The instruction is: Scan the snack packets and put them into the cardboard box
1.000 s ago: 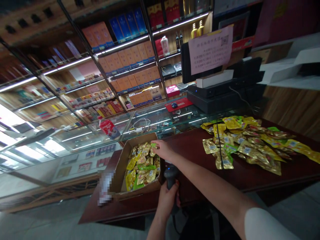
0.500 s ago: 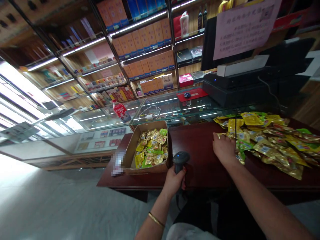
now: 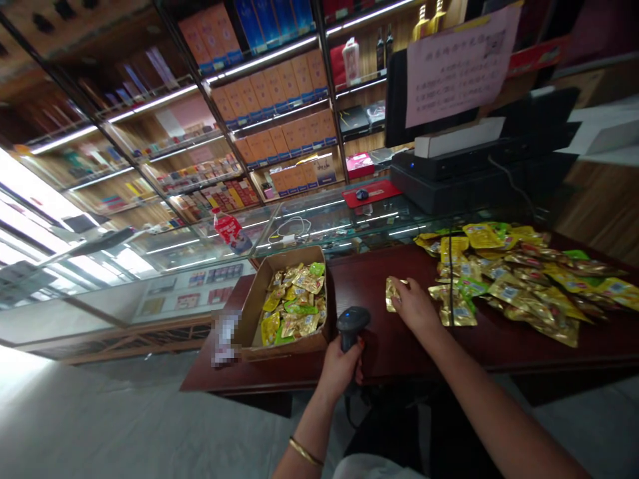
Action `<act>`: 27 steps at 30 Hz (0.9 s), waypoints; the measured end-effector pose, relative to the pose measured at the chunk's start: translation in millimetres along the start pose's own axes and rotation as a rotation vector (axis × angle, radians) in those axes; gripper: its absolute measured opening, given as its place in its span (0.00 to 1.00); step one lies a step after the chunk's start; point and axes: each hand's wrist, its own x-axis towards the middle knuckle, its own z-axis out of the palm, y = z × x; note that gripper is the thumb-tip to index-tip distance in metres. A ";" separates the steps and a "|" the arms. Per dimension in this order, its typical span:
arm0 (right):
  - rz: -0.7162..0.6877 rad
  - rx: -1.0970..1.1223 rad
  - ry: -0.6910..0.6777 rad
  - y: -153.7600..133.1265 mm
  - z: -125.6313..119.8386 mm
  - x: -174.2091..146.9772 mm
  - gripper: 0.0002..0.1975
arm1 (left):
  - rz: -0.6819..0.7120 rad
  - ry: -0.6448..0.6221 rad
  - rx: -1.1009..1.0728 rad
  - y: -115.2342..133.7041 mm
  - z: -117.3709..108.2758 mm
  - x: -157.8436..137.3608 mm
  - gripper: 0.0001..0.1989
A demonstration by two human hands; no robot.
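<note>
My left hand (image 3: pixel 340 364) is wrapped round the grip of a dark barcode scanner (image 3: pixel 353 320), held upright at the table's front edge. Between the fingers of my right hand (image 3: pixel 415 307) is a small gold snack packet (image 3: pixel 394 294), above the dark red table (image 3: pixel 372 276). To the right of that hand spreads a loose pile of gold, yellow and green snack packets (image 3: pixel 514 283). An open cardboard box (image 3: pixel 249 327), partly filled with similar packets (image 3: pixel 295 303), stands left of the scanner.
Behind the table runs a glass display counter (image 3: pixel 319 223) with a mouse (image 3: pixel 362 194) on a red mat and a red-labelled bottle (image 3: pixel 232 229). A monitor (image 3: pixel 397 100) with a pink notice stands back right. Shelves of boxed goods (image 3: pixel 274 90) line the wall.
My right hand has come left from the pile, bringing a gold snack packet with it. My left hand still holds the barcode scanner. The view has shifted slightly.
</note>
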 end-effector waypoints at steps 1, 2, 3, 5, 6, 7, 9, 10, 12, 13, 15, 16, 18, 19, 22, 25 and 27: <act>0.015 0.044 0.028 -0.1 3.4 -3.7 0.28 | -0.004 -0.002 0.000 0.3 -0.1 0.3 0.22; 0.027 0.089 0.056 0.5 6.7 -7.3 0.30 | -0.010 -0.003 0.001 0.5 -0.2 0.7 0.22; 0.033 0.132 0.079 1.6 9.7 -10.4 0.31 | -0.018 -0.003 0.004 0.6 -0.2 1.2 0.22; 0.032 0.201 0.097 4.5 14.5 -15.2 0.31 | -0.030 0.000 0.011 0.7 -0.4 1.8 0.22; 0.031 0.224 0.093 6.0 16.2 -16.7 0.31 | -0.030 0.004 0.014 0.9 -0.6 2.0 0.21; 0.030 0.239 0.081 7.2 17.4 -17.8 0.31 | -0.029 0.005 0.018 1.1 -0.8 2.1 0.21; 0.012 0.259 0.050 8.9 18.4 -19.1 0.31 | -0.024 0.005 0.028 1.8 -1.0 1.9 0.21; -0.011 0.268 0.039 9.4 18.4 -19.6 0.29 | -0.021 0.005 0.031 2.3 -1.0 1.7 0.21; -0.072 0.291 0.031 9.8 18.2 -20.8 0.26 | -0.018 0.005 0.037 3.1 -0.9 1.1 0.21; -0.099 0.302 0.032 9.6 18.0 -21.5 0.25 | -0.017 0.005 0.036 3.3 -0.7 0.9 0.21; -0.136 0.327 0.032 8.6 17.9 -22.8 0.22 | -0.015 0.002 0.032 3.2 -0.5 0.8 0.21; -0.147 0.344 0.030 7.7 17.8 -23.2 0.21 | -0.014 -0.001 0.030 2.8 -0.4 1.0 0.21; -0.165 0.387 0.025 5.1 17.1 -23.9 0.20 | -0.013 -0.004 0.030 1.7 -0.6 1.8 0.22; -0.174 0.411 0.025 3.6 16.5 -24.2 0.20 | -0.013 -0.003 0.033 1.0 -0.8 2.3 0.22; -0.196 0.459 0.022 -1.0 13.3 -25.8 0.21 | -0.020 -0.001 0.041 -0.1 -1.5 3.4 0.22; -0.195 0.479 0.000 -3.8 9.8 -27.6 0.25 | -0.017 -0.010 0.041 0.5 -1.8 3.5 0.21; -0.208 0.507 -0.018 -4.3 8.6 -27.9 0.28 | -0.012 -0.017 0.040 1.4 -1.7 3.2 0.21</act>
